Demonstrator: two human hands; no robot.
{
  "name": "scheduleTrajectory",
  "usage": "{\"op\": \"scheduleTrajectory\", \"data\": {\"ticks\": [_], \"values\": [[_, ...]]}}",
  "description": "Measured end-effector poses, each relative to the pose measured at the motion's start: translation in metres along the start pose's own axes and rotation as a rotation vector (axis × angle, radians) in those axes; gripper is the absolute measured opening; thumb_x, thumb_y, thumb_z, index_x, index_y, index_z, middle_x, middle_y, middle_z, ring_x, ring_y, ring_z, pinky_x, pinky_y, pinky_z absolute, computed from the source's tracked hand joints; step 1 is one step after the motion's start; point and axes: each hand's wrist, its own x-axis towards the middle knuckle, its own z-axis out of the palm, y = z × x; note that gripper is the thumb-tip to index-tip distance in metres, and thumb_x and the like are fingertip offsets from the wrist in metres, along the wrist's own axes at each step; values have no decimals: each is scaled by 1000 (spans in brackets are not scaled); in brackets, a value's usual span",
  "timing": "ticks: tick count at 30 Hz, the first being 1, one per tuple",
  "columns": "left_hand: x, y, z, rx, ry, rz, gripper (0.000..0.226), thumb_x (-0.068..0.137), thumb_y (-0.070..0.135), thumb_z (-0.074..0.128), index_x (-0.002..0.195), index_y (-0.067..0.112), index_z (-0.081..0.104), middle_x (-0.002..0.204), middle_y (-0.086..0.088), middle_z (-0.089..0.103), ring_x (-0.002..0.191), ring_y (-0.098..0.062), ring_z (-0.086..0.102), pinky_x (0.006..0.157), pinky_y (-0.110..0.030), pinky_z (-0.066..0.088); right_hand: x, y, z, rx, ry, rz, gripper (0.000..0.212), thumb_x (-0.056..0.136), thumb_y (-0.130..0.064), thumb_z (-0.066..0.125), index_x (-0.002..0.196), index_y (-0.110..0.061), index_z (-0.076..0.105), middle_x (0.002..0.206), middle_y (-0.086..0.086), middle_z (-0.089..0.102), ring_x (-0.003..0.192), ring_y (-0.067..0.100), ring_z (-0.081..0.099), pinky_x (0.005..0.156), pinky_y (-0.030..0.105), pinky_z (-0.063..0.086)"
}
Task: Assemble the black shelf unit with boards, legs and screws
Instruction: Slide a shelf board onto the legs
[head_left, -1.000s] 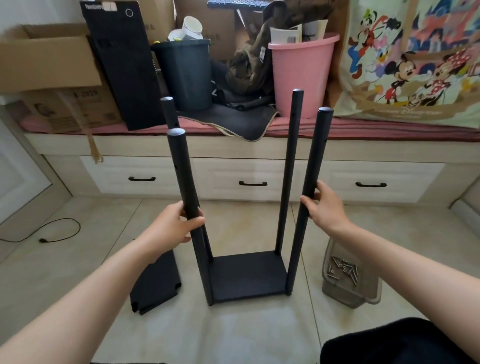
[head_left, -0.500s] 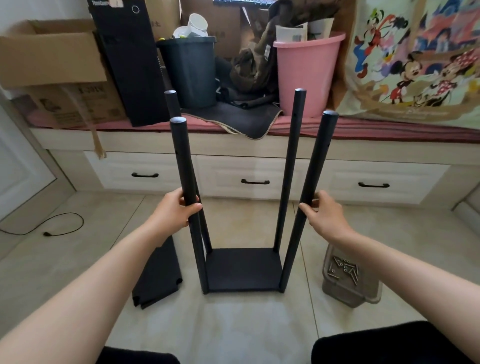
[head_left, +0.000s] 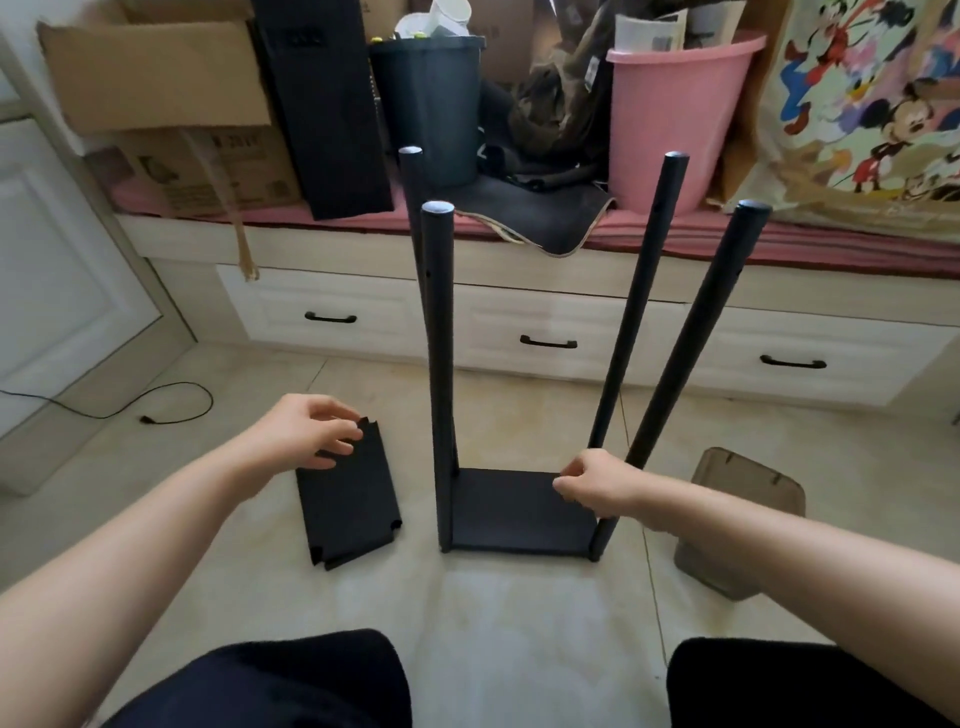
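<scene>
The black shelf unit stands on the floor tiles: a base board (head_left: 519, 512) with four upright black legs, the near-left leg (head_left: 439, 364) and the near-right leg (head_left: 691, 338) closest to me. A loose black board (head_left: 353, 504) lies flat on the floor to the left of the unit. My left hand (head_left: 306, 434) hovers over the board's far left corner, with bent fingertips touching that edge. My right hand (head_left: 592, 483) is low over the base board's right side, in front of the near-right leg, loosely curled and holding nothing.
A translucent brown plastic box (head_left: 743, 525) sits on the floor to the right of the unit. Behind it runs a low drawer bench (head_left: 545, 312) piled with a cardboard box (head_left: 156, 73), a dark bin (head_left: 431, 104) and a pink bucket (head_left: 675, 119). A black cable (head_left: 171, 405) lies at left.
Both hands have let go of the near legs and dropped. The left hand moved down and left to the loose board. The right hand moved down to the base board.
</scene>
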Motion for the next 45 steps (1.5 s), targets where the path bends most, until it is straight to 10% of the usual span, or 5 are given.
{"op": "scheduleTrajectory", "data": {"ticks": [4, 8, 22, 29, 45], "values": [[12, -56, -10, -86, 81, -105, 14, 99, 9, 61, 110, 8, 68, 101, -10, 75, 96, -25, 72, 75, -33, 57, 25, -43, 56, -10, -73, -60, 33, 96, -26, 52, 104, 3, 66, 104, 21, 69, 83, 22, 56, 82, 38, 52], [34, -108, -3, -126, 98, -194, 11, 99, 8, 60, 107, 8, 68, 98, -11, 75, 94, -26, 71, 78, -34, 58, 58, -72, 112, -42, -167, -68, 28, 93, -24, 50, 67, -13, 49, 69, 4, 51, 65, 19, 47, 55, 26, 36], [127, -259, 60, -275, 225, -496, 36, 97, 7, 58, 133, 4, 56, 118, -12, 61, 98, -27, 62, 95, -43, 54, 200, -88, 254, 209, -304, 104, 11, 100, -26, 41, 105, -17, 41, 101, 9, 54, 89, 23, 53, 81, 36, 53], [150, -274, 86, -331, 253, -478, 60, 92, 2, 59, 150, 4, 42, 149, -13, 50, 130, -30, 53, 110, -38, 43, 239, -75, 285, 319, -297, 235, 51, 100, -27, 46, 148, -22, 29, 117, 3, 50, 107, 25, 57, 89, 38, 57], [151, -272, 88, -477, 372, -553, 53, 93, 7, 60, 144, 9, 43, 117, -5, 55, 101, -27, 57, 81, -32, 43, 225, -85, 292, 834, -147, 348, 39, 88, -17, 74, 116, -19, 47, 101, -2, 57, 94, 19, 58, 76, 33, 58]]}}
